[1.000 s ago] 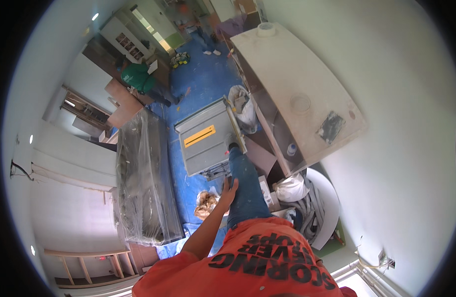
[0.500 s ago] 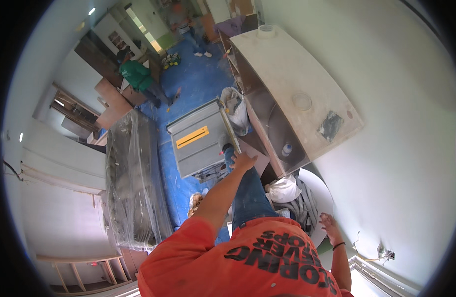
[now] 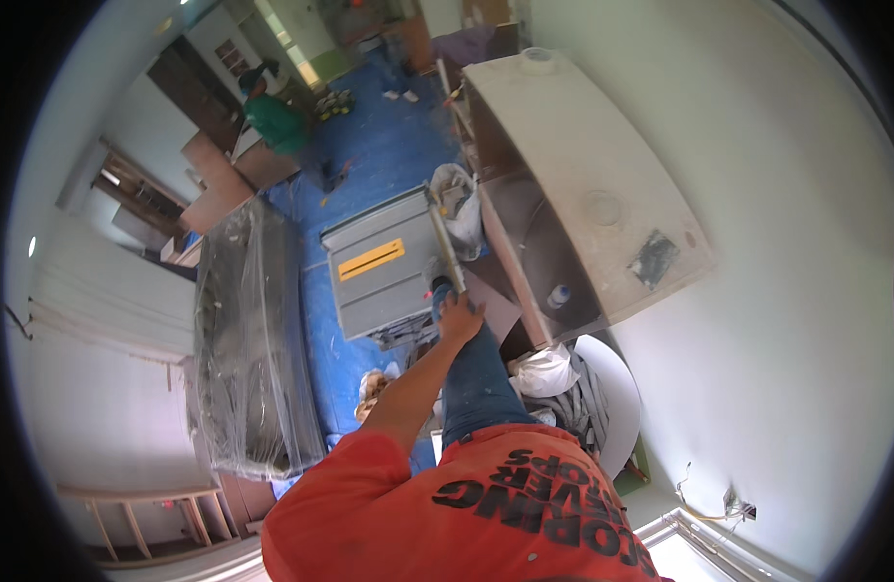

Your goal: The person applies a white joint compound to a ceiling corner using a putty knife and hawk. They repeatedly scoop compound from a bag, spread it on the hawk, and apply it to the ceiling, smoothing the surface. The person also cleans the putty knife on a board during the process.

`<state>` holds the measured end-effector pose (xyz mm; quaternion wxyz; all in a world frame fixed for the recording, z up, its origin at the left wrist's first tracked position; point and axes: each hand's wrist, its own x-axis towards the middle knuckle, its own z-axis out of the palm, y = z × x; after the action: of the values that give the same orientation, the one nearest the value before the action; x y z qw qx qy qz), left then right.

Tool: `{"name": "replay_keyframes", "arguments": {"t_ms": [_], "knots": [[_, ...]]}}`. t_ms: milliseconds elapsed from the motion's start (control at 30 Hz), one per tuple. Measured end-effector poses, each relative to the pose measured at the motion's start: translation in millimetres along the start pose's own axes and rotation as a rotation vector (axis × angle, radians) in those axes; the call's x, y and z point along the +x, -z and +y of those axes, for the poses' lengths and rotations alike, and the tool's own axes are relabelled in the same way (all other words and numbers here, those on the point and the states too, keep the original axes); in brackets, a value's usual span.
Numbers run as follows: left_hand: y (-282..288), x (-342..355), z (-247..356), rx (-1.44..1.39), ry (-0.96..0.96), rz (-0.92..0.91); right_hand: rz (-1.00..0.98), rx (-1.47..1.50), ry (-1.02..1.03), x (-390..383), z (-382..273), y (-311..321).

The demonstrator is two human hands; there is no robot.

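My left hand (image 3: 460, 318) rests on the leg of my blue jeans (image 3: 481, 383), its fingers spread, with nothing held. My shoe, partly hidden, is by the right edge of a grey table saw (image 3: 384, 306) with a yellow insert plate (image 3: 371, 259) in its top. A pale board (image 3: 493, 308) lies just right of that leg. My right hand is out of sight; the red shirt (image 3: 447, 514) fills the lower part of the picture.
A long, pale-topped cabinet (image 3: 592, 155) holds a small bottle (image 3: 558, 296) in its open side. Near it are white sacks (image 3: 544, 371) and grey hoses (image 3: 583, 403). Plastic-wrapped furniture (image 3: 248, 339) stands left. Two people, one in green (image 3: 275, 124), are farther off on blue floor sheeting (image 3: 384, 136).
My left hand has shifted slightly left and down along the leg. My right hand has dropped out of the picture. The person in green stands more upright.
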<state>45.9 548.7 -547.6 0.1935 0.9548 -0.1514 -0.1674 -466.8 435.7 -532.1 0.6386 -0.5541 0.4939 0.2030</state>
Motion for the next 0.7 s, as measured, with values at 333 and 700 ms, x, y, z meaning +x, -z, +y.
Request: {"name": "replay_keyframes", "arguments": {"t_ms": [333, 700], "knots": [[8.1, -116.7, -10.0, -0.087, -0.182, 0.077, -0.166, 0.49, 0.099, -38.8, -85.8, -1.1], [28.6, -168.5, -12.0, -0.031, -0.339, 0.179, -0.159, -0.385, 0.711, 111.8, -156.3, -69.2]]}}
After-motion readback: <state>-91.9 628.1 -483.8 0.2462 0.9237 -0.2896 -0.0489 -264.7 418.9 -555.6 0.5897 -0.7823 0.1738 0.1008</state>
